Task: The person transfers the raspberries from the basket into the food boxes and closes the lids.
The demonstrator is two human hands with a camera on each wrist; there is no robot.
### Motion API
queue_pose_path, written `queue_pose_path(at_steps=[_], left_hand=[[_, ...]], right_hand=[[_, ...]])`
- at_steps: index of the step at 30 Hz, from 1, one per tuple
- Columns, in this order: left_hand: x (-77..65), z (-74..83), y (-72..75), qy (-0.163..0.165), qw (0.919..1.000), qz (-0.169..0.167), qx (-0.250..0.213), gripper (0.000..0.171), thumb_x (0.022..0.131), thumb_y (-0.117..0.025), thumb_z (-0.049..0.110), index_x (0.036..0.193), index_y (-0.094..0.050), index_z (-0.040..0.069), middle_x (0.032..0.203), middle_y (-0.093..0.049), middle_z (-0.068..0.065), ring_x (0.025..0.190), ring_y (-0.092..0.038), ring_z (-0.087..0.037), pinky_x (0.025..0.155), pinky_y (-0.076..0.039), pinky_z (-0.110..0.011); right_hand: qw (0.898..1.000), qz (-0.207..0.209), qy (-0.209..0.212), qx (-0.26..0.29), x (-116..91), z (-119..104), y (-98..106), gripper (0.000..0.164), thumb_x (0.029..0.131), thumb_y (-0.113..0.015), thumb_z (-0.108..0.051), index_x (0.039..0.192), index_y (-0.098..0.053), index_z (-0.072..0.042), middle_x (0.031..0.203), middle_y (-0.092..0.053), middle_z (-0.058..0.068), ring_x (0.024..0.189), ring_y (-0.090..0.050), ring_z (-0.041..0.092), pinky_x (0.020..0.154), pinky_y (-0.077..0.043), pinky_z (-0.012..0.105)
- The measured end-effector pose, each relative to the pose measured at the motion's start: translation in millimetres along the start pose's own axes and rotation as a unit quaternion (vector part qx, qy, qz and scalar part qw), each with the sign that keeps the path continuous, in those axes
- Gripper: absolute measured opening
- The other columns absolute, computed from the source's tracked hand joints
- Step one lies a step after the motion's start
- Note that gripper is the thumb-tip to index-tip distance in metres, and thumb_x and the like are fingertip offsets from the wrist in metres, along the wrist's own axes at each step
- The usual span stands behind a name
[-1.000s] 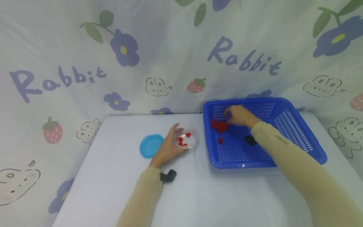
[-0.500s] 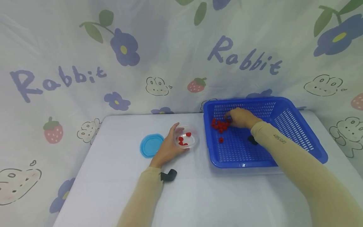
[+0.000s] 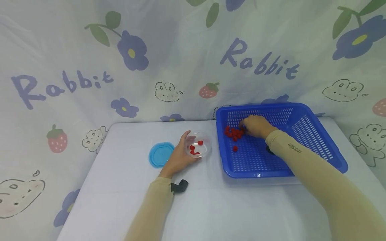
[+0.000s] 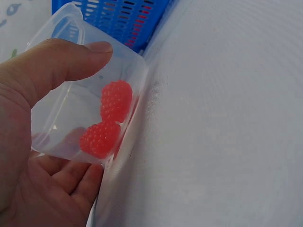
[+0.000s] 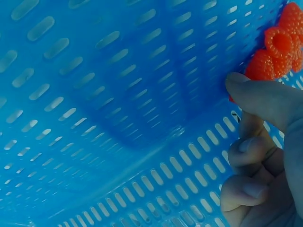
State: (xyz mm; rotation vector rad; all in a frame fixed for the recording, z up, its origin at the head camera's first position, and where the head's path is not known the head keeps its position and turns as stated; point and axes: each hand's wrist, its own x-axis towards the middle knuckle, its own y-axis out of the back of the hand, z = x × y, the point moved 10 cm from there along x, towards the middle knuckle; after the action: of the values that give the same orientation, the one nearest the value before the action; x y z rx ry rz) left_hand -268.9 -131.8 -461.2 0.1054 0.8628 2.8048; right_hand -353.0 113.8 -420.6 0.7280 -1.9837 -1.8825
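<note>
My left hand (image 3: 178,154) holds a clear plastic tub (image 3: 208,144) on the white table, thumb on one side and fingers round the other. Several red raspberries (image 4: 116,100) lie inside the tub. Within the blue basket (image 3: 247,174), my right hand (image 3: 257,126) reaches down at a pile of raspberries (image 3: 233,133). In the right wrist view its thumb (image 5: 241,85) and index finger come together beside the pile, a sliver of red raspberry showing beneath the thumb. The other fingers are curled. One raspberry (image 3: 235,148) lies apart on the basket floor.
A light-blue lid (image 3: 161,154) lies on the table (image 3: 120,187) to the left of the tub. Behind the table hangs a printed curtain (image 3: 187,60). The basket's slotted walls rise around my right hand. A black wrist piece (image 3: 180,186) sits at my left cuff.
My right hand has shifted slightly right and down within the basket, its fingers drawing together at the pile's edge. My left hand and the tub stay in place.
</note>
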Motion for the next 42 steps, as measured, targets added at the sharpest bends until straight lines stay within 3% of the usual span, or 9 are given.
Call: queue_pose_path(at_steps=[14,33,42], left_hand=[[0.8,1.3,-1.3,-0.003,1.0,0.0,0.001,0.105,0.067,-0.083,0.031,0.147,-0.015,0.028,0.138,-0.042,0.012,0.129,-0.037,-0.013,0.099,-0.037,-0.052],[-0.6,-0.7,0.3,0.003,1.0,0.002,-0.001,0.104,0.068,-0.082,0.03,0.147,-0.015,0.028,0.139,-0.042,0.012,0.13,-0.036,-0.015,0.101,-0.034,-0.054],[-1.2,-0.3,0.5,0.003,1.0,0.003,0.004,0.104,0.068,-0.082,0.032,0.147,-0.014,0.028,0.138,-0.042,0.013,0.129,-0.037,-0.013,0.101,-0.035,-0.052]], right_hand=[[1.0,0.007,-0.004,-0.014,-1.3,4.5,-0.4,0.018,0.081,-0.069,-0.014,0.099,-0.07,-0.011,0.093,-0.069,0.008,0.085,-0.064,0.032,0.071,-0.052,0.05],[0.999,0.016,-0.024,0.022,-9.1,-2.3,19.1,0.02,0.084,-0.067,-0.023,0.099,-0.068,-0.009,0.091,-0.068,0.006,0.077,-0.063,0.023,0.061,-0.052,0.041],[0.997,0.037,-0.039,0.047,-10.7,-4.2,28.2,0.023,0.085,-0.065,-0.027,0.1,-0.068,-0.01,0.092,-0.067,0.007,0.081,-0.062,0.023,0.066,-0.052,0.042]])
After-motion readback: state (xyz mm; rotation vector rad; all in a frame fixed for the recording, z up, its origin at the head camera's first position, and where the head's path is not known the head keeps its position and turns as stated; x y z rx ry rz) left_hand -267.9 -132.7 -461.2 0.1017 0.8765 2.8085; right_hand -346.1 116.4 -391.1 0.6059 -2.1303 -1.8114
